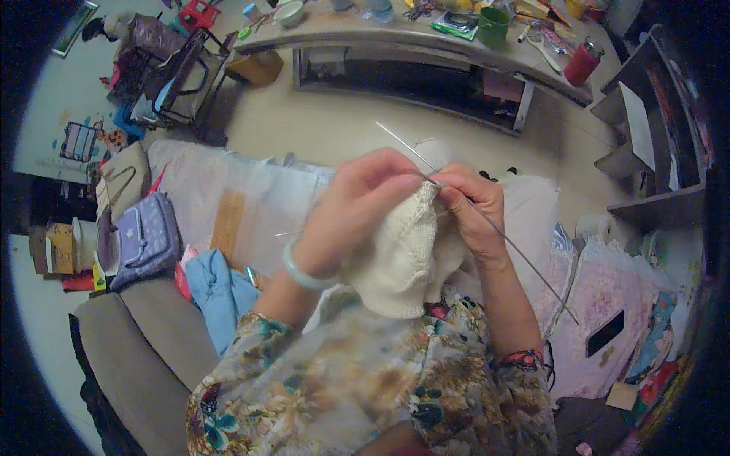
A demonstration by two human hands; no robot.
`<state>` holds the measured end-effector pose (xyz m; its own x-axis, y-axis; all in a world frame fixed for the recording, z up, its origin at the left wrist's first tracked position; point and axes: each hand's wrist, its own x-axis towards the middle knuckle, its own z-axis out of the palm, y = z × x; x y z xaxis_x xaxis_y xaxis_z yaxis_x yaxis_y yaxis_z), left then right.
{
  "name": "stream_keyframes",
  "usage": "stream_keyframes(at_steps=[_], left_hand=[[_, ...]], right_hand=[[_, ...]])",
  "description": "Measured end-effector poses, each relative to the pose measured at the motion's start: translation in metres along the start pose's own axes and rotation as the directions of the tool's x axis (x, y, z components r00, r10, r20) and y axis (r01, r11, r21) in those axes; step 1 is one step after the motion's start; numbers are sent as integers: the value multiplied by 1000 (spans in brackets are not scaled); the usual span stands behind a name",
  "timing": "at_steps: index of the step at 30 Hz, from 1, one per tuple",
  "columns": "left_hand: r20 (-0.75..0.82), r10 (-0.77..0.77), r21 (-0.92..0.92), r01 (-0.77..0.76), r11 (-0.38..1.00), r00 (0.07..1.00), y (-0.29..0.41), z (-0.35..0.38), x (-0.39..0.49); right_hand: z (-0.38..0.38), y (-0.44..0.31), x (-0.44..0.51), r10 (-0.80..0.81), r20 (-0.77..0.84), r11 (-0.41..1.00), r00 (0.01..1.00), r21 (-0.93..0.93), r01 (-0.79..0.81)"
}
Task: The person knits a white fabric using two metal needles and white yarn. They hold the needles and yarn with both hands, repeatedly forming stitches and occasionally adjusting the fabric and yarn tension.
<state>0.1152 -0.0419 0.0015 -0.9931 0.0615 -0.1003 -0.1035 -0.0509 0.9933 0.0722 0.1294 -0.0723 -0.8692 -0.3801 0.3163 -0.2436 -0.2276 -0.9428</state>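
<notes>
A piece of cream knitting (405,256) hangs below both hands, in front of the flowered top. My left hand (365,205) grips its upper edge and a thin metal knitting needle; a pale bangle (305,268) circles that wrist. A needle tip (288,233) sticks out to the left, behind the hand. My right hand (473,205) pinches the work near the needle points and holds a long metal knitting needle (524,259) that slants down to the right. Another needle (402,142) points up and left above the hands. Fingers hide most of the stitches there.
Ahead stands a long counter (376,37) with a green cup (493,27) and a red container (583,62). At left lie a purple bag (145,239), a light blue cloth (219,290) and a wooden strip (227,225). A dark phone-like object (604,333) rests on pink fabric at right.
</notes>
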Motion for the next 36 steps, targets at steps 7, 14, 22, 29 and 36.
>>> stream_keyframes(at_steps=[7, 14, 22, 29, 36], left_hand=[[130, 30, 213, -57, 975, 991, -27, 1, 3], [280, 20, 168, -70, 983, 960, -24, 10, 13], [225, -66, 63, 53, 997, 972, -21, 23, 17], [125, -109, -15, 111, 994, 986, -26, 31, 19], [91, -33, 27, 31, 999, 995, -32, 35, 22]], right_hand=[[-5, 19, -28, 39, -116, 999, 992, 6, -39], [-28, -15, -24, -100, -211, 973, 972, -225, 51], [-38, -36, -40, 39, -91, 461, 995, 885, 63], [-45, -25, -69, -194, -405, 963, 893, 95, 253], [-26, -55, -62, -175, -409, 951, 896, -307, 46]])
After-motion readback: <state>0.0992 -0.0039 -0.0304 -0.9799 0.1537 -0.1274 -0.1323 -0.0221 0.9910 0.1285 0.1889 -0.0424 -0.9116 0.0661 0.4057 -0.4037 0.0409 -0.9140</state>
